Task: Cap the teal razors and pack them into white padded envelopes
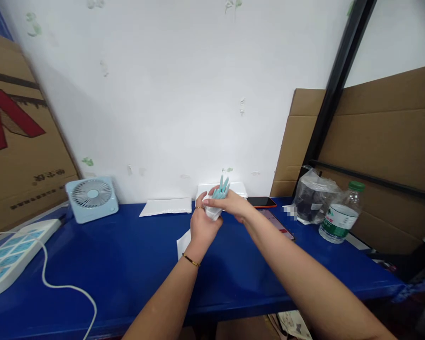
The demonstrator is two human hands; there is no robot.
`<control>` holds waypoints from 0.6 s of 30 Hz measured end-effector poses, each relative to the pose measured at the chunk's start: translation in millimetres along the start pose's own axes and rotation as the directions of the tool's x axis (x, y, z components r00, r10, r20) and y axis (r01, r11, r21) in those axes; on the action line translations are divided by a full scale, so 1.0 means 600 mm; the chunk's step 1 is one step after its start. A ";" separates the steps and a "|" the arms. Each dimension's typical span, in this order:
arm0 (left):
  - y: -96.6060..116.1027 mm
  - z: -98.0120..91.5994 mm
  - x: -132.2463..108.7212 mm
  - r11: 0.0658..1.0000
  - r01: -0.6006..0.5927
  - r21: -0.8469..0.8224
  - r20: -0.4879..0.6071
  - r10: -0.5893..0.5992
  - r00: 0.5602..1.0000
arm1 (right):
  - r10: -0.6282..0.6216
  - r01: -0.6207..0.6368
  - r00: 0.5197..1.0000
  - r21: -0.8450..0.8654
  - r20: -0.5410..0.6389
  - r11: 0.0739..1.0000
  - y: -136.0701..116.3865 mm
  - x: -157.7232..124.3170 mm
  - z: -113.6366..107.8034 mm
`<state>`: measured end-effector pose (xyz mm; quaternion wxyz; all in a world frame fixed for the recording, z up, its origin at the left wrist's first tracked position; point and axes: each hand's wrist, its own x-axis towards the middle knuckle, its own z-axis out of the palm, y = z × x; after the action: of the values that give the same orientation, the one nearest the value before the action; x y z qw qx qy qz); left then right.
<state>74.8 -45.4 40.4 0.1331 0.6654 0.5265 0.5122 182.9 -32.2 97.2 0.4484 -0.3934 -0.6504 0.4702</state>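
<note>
A blue surface [134, 269] is fronting a white wall [170, 94] in the head view. Toward its back edge, the left hand [204, 227] and right hand [233, 204] are gripping pale-blue sticks [221, 190] in white wrapping [213, 213]. The sticks are looking light and stiff, the wrapping soft, perhaps slippery; its middle is offering the likeliest hold.

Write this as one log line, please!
left hand: holding white wrapper | right hand: holding white wrapper | bluish sticks: protruding upward | fan: on blue table
</note>
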 end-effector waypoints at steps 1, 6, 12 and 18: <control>0.003 -0.003 0.006 0.999 0.010 -0.031 -0.027 -0.011 1.000 | 0.000 0.000 1.000 -0.046 -0.004 0.999 -0.017 0.005 -0.008; 0.013 -0.024 0.020 0.991 -0.029 -0.132 -0.058 0.021 0.998 | -0.083 0.075 0.996 -0.177 -0.040 0.981 -0.080 0.005 -0.034; 0.023 -0.029 0.023 0.946 -0.088 -0.313 0.001 0.093 0.996 | -0.147 0.094 0.983 -0.396 -0.107 0.914 -0.100 0.000 -0.027; 0.026 -0.027 0.022 0.864 -0.110 -0.492 0.120 0.192 0.974 | -0.118 0.150 0.989 -0.633 0.093 0.759 -0.145 -0.017 -0.036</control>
<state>69.4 -46.5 66.2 0.2970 0.6907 0.3156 0.5789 198.6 -57.8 182.1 0.3051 -0.4636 -0.8081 0.1973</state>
